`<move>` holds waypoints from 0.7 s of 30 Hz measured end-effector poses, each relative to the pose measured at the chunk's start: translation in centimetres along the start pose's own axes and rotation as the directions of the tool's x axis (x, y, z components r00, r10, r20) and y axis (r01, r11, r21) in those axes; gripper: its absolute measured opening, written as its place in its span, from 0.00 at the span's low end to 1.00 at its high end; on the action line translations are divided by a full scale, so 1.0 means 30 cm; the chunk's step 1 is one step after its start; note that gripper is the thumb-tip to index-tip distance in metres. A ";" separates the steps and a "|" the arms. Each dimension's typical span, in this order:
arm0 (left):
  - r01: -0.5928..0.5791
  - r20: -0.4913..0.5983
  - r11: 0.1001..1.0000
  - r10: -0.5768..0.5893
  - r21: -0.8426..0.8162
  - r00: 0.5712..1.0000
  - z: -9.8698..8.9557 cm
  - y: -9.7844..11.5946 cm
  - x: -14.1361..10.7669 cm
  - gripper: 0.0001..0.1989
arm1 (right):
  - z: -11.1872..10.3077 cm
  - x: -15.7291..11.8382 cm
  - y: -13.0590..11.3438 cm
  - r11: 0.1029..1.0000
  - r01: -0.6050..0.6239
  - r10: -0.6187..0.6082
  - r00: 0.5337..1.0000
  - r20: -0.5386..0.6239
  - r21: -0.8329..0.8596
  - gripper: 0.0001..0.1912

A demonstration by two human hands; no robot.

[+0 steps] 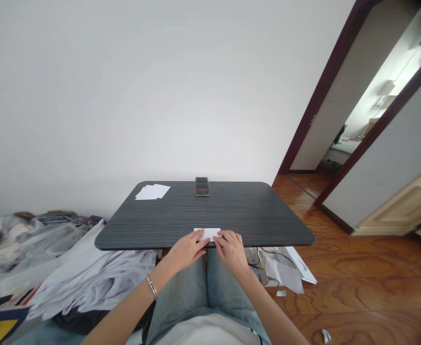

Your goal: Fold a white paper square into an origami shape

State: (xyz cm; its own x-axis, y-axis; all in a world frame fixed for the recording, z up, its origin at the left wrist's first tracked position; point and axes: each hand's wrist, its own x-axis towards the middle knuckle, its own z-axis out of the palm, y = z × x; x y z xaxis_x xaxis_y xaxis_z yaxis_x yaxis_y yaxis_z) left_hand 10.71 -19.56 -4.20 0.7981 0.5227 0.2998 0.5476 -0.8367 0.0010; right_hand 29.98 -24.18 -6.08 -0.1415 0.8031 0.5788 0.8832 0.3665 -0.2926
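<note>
A small white paper (209,233) lies at the near edge of the dark table (232,211), between my two hands. My left hand (188,248) touches its left side, thumb and fingers closed on the paper's edge. On the right side, my right hand (231,247) has its thumb and fingers closed on the paper in the same way. Several white sheets (153,191) lie overlapping at the table's back left. At the back middle stands a small dark device (202,187), close to the wall.
Piled clothes and plastic bags (95,282) lie left of and below the table. Papers (285,274) and cables show under its right side. A wooden floor (343,273) and an open doorway are on the right. The white wall (181,86) rises behind the table.
</note>
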 end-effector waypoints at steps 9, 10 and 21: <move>-0.009 -0.016 0.999 0.010 0.047 1.000 0.000 0.004 -0.001 0.18 | 0.004 -0.021 -0.020 0.998 0.053 -0.053 0.999 -0.004 0.032 0.11; -0.010 -0.019 0.999 0.011 0.047 1.000 0.001 0.004 -0.002 0.18 | 0.004 -0.022 -0.016 0.998 0.056 -0.056 0.998 -0.011 0.031 0.11; -0.016 -0.026 1.000 0.016 0.021 1.000 0.012 -0.002 -0.007 0.19 | 0.000 -0.060 0.058 0.999 0.046 -0.044 0.994 -0.098 0.018 0.10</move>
State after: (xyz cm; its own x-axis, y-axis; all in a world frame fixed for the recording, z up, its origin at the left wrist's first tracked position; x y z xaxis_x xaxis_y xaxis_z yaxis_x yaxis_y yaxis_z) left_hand 10.59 -19.56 -4.61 0.8000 0.5045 0.3247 0.5402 -0.8412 -0.0237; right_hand 31.76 -24.98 -7.63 -0.1363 0.7363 0.6628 0.8675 0.4118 -0.2791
